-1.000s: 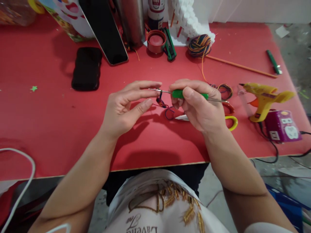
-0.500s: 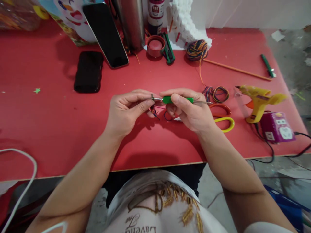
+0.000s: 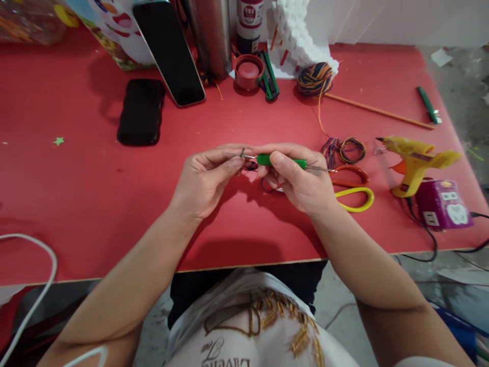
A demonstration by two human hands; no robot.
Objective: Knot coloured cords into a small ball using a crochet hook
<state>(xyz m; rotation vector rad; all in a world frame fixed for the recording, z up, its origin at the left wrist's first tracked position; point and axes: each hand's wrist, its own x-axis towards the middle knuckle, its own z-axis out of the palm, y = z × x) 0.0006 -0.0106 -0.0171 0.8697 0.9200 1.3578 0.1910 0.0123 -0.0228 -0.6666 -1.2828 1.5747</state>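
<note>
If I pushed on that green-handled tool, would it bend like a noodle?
Probably not: the green-handled tool has a straight, shiny shaft that looks like metal, so it's likely stiff. It's probably light too, since it's slim and the right hand holds it between thumb and fingers. It might poke, because the shaft is thin near the left hand.

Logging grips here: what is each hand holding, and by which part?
The right hand holds the hook by its green handle. The left hand pinches yarn at the hook's metal shaft; which part is hidden.
</note>
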